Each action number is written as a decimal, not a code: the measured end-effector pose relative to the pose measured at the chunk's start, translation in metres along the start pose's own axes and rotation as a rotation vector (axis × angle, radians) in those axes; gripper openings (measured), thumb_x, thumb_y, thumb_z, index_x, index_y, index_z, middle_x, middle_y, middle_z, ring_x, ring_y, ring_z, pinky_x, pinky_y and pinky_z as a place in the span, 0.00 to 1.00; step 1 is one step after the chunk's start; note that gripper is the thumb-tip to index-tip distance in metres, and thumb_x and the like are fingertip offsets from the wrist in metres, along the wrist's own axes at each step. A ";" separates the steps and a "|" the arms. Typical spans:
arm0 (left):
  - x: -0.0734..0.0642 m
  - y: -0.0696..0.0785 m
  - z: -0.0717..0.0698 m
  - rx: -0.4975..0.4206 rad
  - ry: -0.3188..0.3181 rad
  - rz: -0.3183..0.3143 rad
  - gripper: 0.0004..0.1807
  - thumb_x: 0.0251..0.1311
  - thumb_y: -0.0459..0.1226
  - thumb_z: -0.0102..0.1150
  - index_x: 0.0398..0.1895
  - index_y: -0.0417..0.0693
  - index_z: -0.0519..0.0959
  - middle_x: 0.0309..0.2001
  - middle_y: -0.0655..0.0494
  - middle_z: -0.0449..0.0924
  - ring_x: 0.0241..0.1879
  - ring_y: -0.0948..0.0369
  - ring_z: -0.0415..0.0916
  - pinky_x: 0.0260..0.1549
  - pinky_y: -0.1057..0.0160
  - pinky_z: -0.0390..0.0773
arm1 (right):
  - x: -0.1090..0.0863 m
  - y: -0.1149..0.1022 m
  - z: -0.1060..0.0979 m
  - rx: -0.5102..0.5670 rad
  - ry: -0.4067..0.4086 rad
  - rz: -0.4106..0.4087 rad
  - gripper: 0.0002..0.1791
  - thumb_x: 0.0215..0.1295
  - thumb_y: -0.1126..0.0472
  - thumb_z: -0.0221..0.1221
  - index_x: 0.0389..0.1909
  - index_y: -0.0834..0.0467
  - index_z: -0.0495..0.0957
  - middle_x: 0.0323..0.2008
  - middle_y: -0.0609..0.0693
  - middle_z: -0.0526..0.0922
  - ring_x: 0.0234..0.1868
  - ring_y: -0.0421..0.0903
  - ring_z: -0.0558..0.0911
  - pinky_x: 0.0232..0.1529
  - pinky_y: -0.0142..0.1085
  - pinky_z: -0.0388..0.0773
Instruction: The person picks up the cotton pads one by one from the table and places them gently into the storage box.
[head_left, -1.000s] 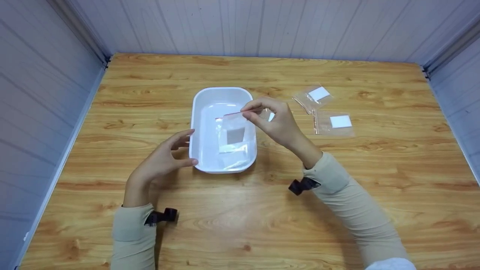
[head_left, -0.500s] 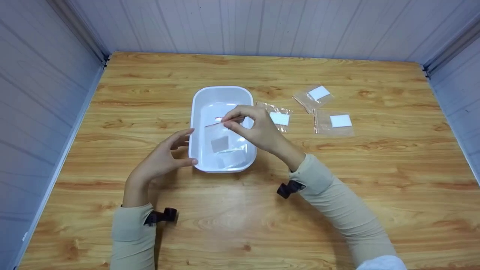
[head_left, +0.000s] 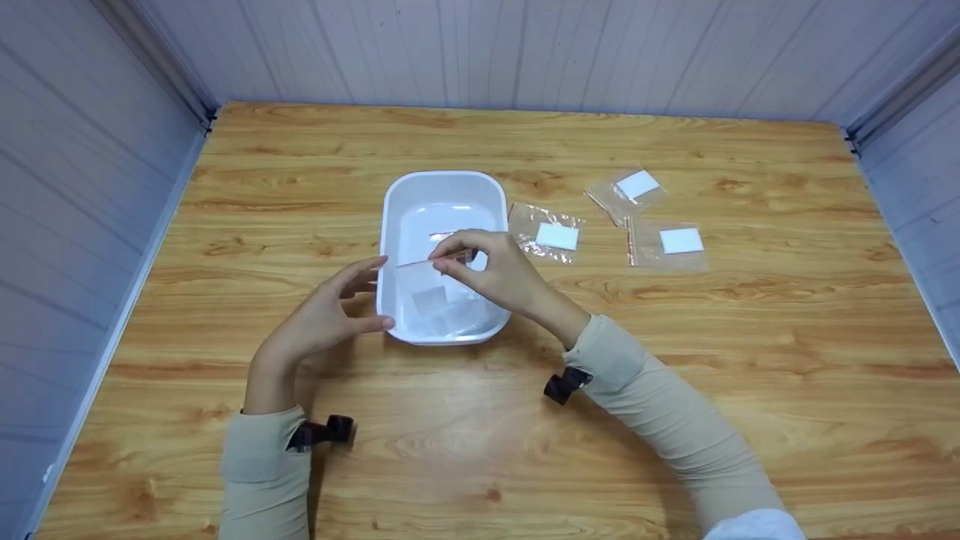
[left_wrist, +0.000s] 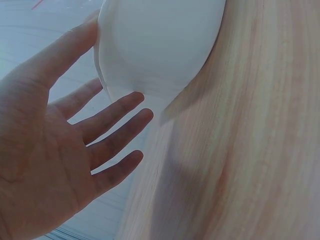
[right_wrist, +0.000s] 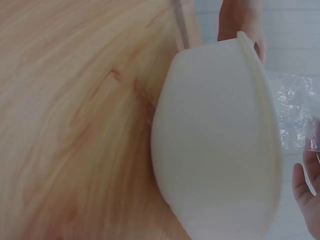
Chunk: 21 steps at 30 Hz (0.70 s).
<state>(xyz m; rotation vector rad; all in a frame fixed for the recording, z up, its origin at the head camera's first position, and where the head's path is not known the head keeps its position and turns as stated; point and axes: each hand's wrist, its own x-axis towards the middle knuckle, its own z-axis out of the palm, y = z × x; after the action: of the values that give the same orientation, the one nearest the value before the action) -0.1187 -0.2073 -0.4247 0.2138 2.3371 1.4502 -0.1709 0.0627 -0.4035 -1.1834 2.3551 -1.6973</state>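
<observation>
Fingers (R) [head_left: 451, 243] pinching clr bag [head_left: 417, 279]; L fingers [left_wrist: 113, 114] spread, touching tub [head_left: 446, 187].

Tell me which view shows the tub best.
Head: it shows the tub from above, inside included, though the right hand covers part. Left wrist shows mainly outer wall, cut off by the frame's top; right wrist the same, cut off at the bottom.

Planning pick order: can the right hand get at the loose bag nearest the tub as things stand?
Likely yes, but only once free: the right hand pinches another bag over the tub. The nearest loose bag lies just beside the tub, nothing visible on top of it.
</observation>
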 end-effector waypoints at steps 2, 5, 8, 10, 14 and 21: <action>0.000 0.001 0.000 0.002 -0.001 0.001 0.47 0.54 0.44 0.75 0.76 0.60 0.60 0.69 0.47 0.66 0.69 0.46 0.60 0.68 0.36 0.52 | -0.001 0.002 0.002 -0.003 -0.014 0.016 0.07 0.67 0.63 0.63 0.41 0.62 0.84 0.36 0.49 0.86 0.36 0.41 0.80 0.40 0.35 0.77; 0.000 0.000 0.000 0.000 -0.001 0.007 0.47 0.54 0.44 0.75 0.76 0.60 0.60 0.69 0.47 0.66 0.69 0.46 0.60 0.68 0.36 0.52 | -0.001 0.004 0.005 -0.006 -0.033 0.038 0.07 0.68 0.63 0.63 0.41 0.62 0.85 0.36 0.49 0.86 0.36 0.40 0.80 0.40 0.36 0.77; -0.001 0.000 0.000 -0.001 -0.001 0.022 0.47 0.54 0.44 0.75 0.76 0.58 0.60 0.68 0.47 0.67 0.69 0.46 0.61 0.68 0.37 0.53 | -0.001 0.005 0.006 -0.012 -0.047 0.058 0.07 0.68 0.63 0.63 0.42 0.62 0.85 0.36 0.49 0.86 0.36 0.39 0.80 0.41 0.38 0.77; 0.000 -0.001 0.000 0.001 -0.002 0.032 0.47 0.54 0.43 0.75 0.76 0.57 0.60 0.68 0.46 0.67 0.69 0.46 0.61 0.68 0.38 0.54 | 0.000 0.005 0.007 -0.019 -0.049 0.068 0.07 0.67 0.63 0.63 0.42 0.62 0.85 0.36 0.48 0.86 0.37 0.39 0.81 0.41 0.38 0.77; 0.001 -0.001 0.000 0.008 -0.001 0.031 0.47 0.54 0.42 0.74 0.76 0.57 0.60 0.68 0.46 0.67 0.69 0.45 0.61 0.68 0.38 0.54 | 0.001 0.006 0.007 -0.028 -0.048 0.068 0.08 0.67 0.62 0.63 0.42 0.62 0.85 0.36 0.49 0.86 0.37 0.40 0.80 0.41 0.35 0.76; 0.001 -0.001 0.001 -0.001 0.004 0.026 0.47 0.53 0.42 0.75 0.75 0.58 0.61 0.67 0.46 0.68 0.68 0.45 0.62 0.67 0.38 0.57 | 0.003 0.009 0.005 -0.061 -0.022 0.005 0.08 0.67 0.61 0.64 0.43 0.60 0.85 0.36 0.48 0.85 0.38 0.42 0.79 0.42 0.39 0.77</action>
<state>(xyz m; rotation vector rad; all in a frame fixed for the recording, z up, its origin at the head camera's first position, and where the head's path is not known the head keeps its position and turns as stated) -0.1188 -0.2068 -0.4257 0.2423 2.3455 1.4654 -0.1758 0.0582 -0.4119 -1.1974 2.4119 -1.6131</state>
